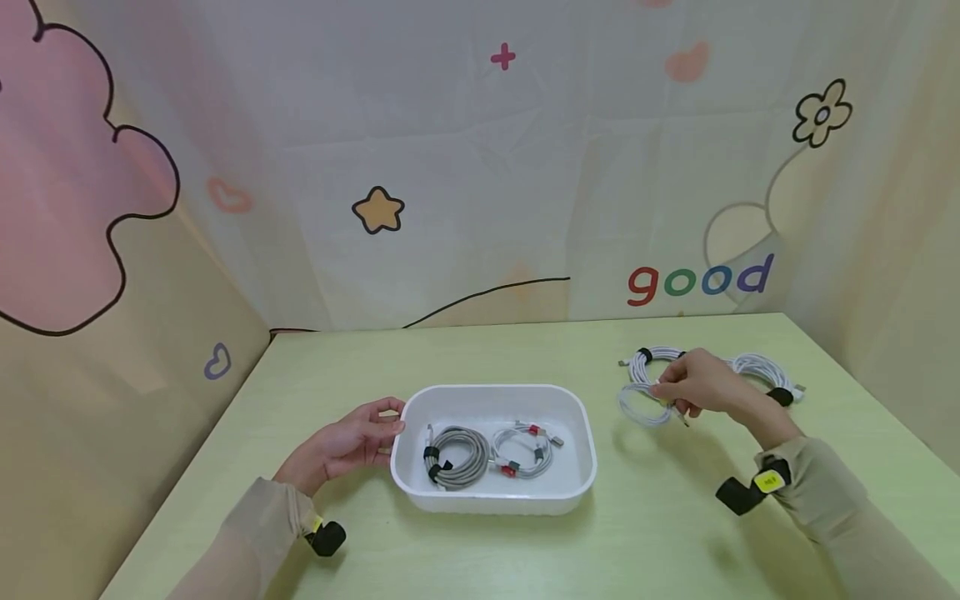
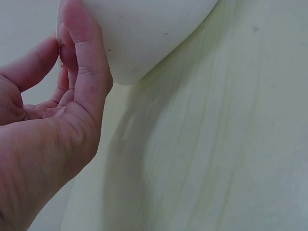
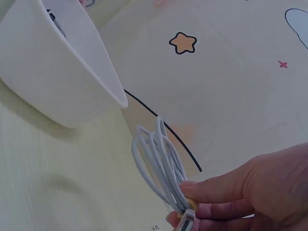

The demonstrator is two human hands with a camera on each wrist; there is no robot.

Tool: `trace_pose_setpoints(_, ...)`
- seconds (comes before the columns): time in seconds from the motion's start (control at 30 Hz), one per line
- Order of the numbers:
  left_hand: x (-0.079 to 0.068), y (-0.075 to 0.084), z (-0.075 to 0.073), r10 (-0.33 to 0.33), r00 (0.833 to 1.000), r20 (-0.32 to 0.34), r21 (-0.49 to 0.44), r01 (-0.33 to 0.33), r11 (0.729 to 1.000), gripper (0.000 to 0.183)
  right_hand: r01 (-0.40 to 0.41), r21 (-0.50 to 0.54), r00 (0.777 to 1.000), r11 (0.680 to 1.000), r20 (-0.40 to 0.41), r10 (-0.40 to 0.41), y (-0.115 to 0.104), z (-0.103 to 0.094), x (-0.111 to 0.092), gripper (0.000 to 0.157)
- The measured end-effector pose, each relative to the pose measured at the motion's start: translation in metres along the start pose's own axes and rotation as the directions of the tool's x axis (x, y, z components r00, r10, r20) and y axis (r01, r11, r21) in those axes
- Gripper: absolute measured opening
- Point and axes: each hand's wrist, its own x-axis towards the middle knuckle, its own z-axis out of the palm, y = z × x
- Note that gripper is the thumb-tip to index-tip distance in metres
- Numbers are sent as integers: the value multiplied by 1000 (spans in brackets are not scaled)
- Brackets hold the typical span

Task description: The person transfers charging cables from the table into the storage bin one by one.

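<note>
A white plastic box (image 1: 493, 504) stands mid-table with a grey coiled cable (image 1: 468, 457) and a white coiled cable with red tags (image 1: 542, 467) inside. My left hand (image 1: 358, 435) grips the rim at its left end; the left wrist view shows thumb and fingers at the box edge (image 2: 139, 33). To the right of the box, my right hand (image 1: 701, 383) pinches a coiled white charging cable (image 3: 159, 163) between thumb and fingers. It has a yellow tie (image 3: 192, 203) by the fingertips and a metal plug (image 3: 186, 221) sticking out below. In the right wrist view its loops point up and left.
Two more white cable coils with black straps lie at the back right, one left of the right hand (image 1: 660, 353) and one behind the right wrist (image 1: 761, 367). A printed curtain (image 1: 465, 167) hangs behind the pale green table (image 1: 487, 558).
</note>
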Motion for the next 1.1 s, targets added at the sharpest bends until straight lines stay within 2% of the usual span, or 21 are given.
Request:
trace_pose_setpoints(0.47,5,-4,-5,12,1000,14,8,-12,1000,16,49,-24,997,998,57,-48,-48,12,8,19)
trace_pose_setpoints(1.1,2,-2,-1,15,1000,13,-2,-15,1000,16,176,-88,977,980,140,-162,-91,59,21,13)
